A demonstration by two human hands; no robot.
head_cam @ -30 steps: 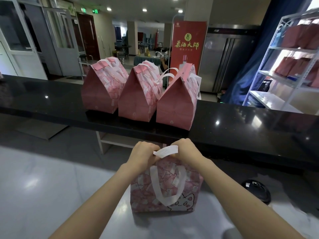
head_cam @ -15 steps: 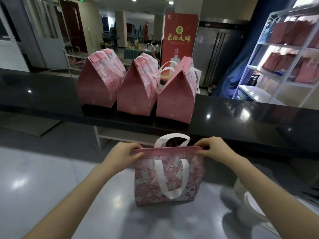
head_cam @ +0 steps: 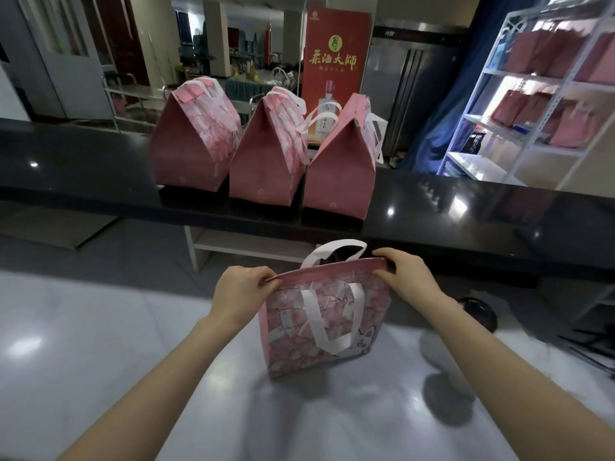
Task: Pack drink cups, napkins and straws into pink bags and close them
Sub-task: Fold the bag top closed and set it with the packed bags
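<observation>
My left hand (head_cam: 244,287) and my right hand (head_cam: 404,276) each pinch one top corner of the pink bag (head_cam: 319,331). That holds its top flat so it can close. The bag stands up on the white table (head_cam: 100,344), close to me.

Both hands, left (head_cam: 241,289) and right (head_cam: 404,277), pinch the pink bag's (head_cam: 319,331) top edge.

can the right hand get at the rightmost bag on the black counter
Probably yes: nothing stands between the right hand and the rightmost bag, though it is pinching the near bag by its top edge.
</observation>
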